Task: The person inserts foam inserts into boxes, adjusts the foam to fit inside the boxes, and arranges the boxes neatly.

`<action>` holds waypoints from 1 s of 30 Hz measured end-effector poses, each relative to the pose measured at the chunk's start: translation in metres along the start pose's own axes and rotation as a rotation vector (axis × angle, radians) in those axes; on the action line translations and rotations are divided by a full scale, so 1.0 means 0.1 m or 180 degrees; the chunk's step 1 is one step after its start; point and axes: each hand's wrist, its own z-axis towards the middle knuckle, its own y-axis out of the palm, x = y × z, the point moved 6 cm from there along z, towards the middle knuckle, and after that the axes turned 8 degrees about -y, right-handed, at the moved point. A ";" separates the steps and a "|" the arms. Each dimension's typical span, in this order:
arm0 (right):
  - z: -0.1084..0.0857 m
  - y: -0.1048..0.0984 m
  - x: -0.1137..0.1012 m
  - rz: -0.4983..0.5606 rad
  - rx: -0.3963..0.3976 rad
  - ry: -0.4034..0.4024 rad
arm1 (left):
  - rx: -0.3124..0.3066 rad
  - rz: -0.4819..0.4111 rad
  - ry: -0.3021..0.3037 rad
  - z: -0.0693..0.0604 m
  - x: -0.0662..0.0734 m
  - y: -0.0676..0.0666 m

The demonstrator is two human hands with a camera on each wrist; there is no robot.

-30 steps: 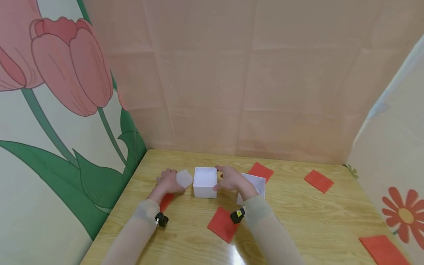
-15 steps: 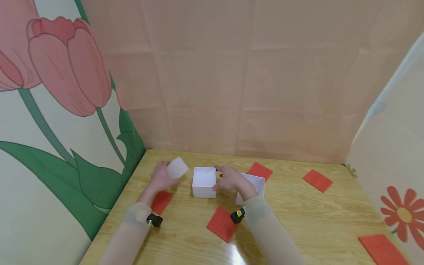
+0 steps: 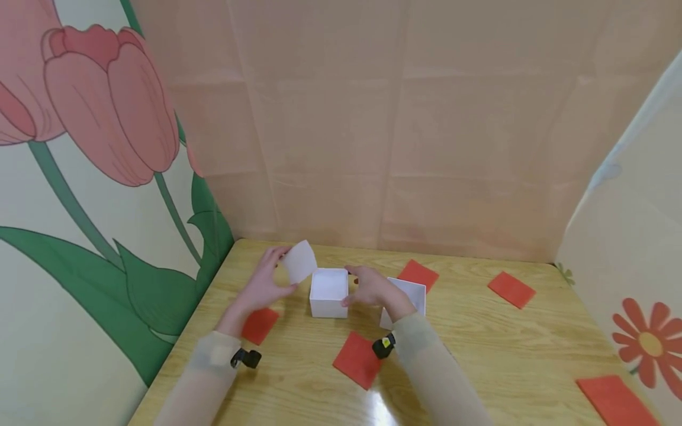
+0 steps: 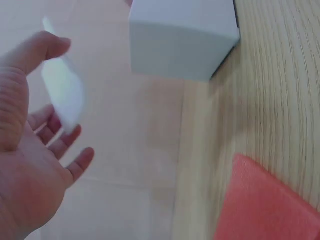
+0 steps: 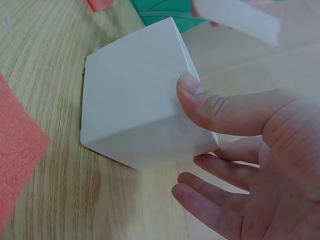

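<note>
A thin white square sheet [image 3: 299, 262] is pinched between the thumb and fingers of my left hand [image 3: 262, 285], tilted in the air just left of a white box [image 3: 329, 307]. The left wrist view shows the same sheet [image 4: 64, 90] edge-on, between thumb and fingertips of the left hand [image 4: 35, 135]. My right hand [image 3: 375, 291] holds the box's right side; in the right wrist view its thumb lies on the box [image 5: 135, 90] near an edge, and the fingers of the right hand [image 5: 250, 160] reach behind a corner.
A second white box part [image 3: 414, 294], open-topped, stands beyond the right wrist. Red squares lie around: one near the left forearm [image 3: 260, 325], one in front [image 3: 358, 360], one behind the second box part [image 3: 418, 274], others at right [image 3: 511, 290] and front right [image 3: 618, 401].
My left hand has lifted the white sheet off the table area, first up and left, then back right towards the box, turning it more upright. The right hand and box have stayed put.
</note>
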 end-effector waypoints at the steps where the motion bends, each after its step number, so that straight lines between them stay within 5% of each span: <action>1: 0.00 0.00 0.00 -0.0008 0.0005 -0.0008 | -0.0024 -0.0033 0.0051 0.00 0.04 0.02; 6: 0.00 0.02 -0.03 -0.0008 -0.0033 -0.0062 | -0.0211 -0.0034 0.0127 -0.02 0.12 0.11; 15: 0.02 -0.01 -0.01 -0.0066 0.0008 -0.0106 | -0.0825 0.0349 0.0163 0.05 0.16 0.34; 23: 0.02 -0.03 -0.01 0.0030 0.0033 -0.0160 | -0.1095 0.0656 0.0258 0.15 0.22 0.46; 30: -0.01 -0.04 -0.01 0.0038 0.0047 -0.0127 | -0.1182 0.0609 0.0259 0.17 0.26 0.52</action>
